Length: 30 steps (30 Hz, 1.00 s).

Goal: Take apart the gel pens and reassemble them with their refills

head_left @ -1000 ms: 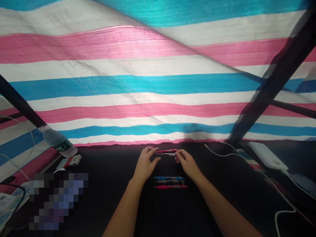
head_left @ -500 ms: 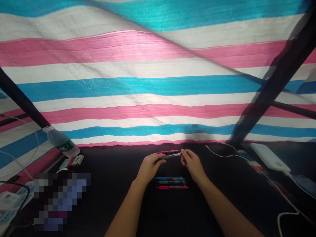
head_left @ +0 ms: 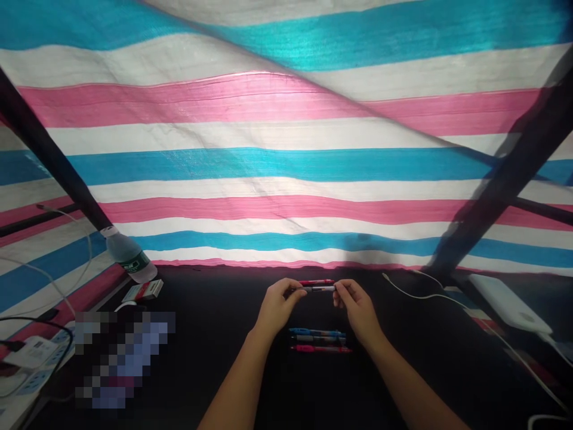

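My left hand and my right hand hold a slim dark pen with a silver section level between their fingertips, one hand at each end. Just behind it, a red pen lies on the black tabletop, close to both hands but apparently untouched. Below my hands, a blue pen, a dark grey pen and a pink pen lie side by side, nearly parallel and apart from my fingers.
A plastic water bottle lies at the table's far left, near a small red-and-white box and a power strip. A white power bank and white cable lie right. A striped tarp hangs behind.
The held pen has gone from tilted to level between my hands, and my hands have drawn closer to its ends. The whole scene sits slightly lower in the view.
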Motion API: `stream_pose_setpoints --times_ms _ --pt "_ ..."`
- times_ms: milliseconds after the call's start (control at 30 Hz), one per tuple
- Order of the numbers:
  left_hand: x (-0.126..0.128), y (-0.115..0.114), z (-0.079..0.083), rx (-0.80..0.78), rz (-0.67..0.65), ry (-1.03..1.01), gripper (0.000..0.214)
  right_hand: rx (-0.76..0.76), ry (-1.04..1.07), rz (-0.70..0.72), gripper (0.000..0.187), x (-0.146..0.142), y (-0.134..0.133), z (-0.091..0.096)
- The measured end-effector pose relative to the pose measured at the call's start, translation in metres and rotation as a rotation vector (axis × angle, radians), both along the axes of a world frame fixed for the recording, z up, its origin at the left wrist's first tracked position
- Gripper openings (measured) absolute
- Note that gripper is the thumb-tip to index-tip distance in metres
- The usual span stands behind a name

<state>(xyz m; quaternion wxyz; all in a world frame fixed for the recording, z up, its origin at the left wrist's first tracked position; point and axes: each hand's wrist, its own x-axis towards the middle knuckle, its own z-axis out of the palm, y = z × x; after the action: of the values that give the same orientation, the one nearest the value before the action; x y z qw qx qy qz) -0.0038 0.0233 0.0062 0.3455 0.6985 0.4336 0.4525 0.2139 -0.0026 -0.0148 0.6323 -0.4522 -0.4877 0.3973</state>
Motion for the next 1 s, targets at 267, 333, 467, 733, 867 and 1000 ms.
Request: stream_pose_setpoints --times_ms 267,333,467,733,867,1000 --pt "0.001 -0.002 0.003 -0.013 -0.017 0.056 0.031 -0.004 -0.007 -0.002 0.03 -0.001 0.0 0.0" --pt "0.002 -0.003 0.004 -0.024 -0.039 0.111 0.024 -0.003 -0.01 -0.005 0.03 0.0 -0.001 0.0" --pt "0.002 -0.007 0.006 0.04 -0.047 0.197 0.029 -0.008 -0.022 -0.011 0.03 -0.001 -0.004 0.003" --pt "0.005 -0.01 0.005 0.183 -0.014 0.321 0.02 -0.012 -0.044 -0.006 0.032 -0.005 -0.007 0.007" --pt "0.007 -0.012 0.005 0.261 -0.022 0.353 0.023 -0.009 -0.069 0.017 0.032 -0.006 -0.006 0.004" --pt "0.01 -0.014 0.004 0.307 -0.063 0.434 0.024 -0.019 -0.055 0.022 0.034 -0.006 -0.006 0.003"
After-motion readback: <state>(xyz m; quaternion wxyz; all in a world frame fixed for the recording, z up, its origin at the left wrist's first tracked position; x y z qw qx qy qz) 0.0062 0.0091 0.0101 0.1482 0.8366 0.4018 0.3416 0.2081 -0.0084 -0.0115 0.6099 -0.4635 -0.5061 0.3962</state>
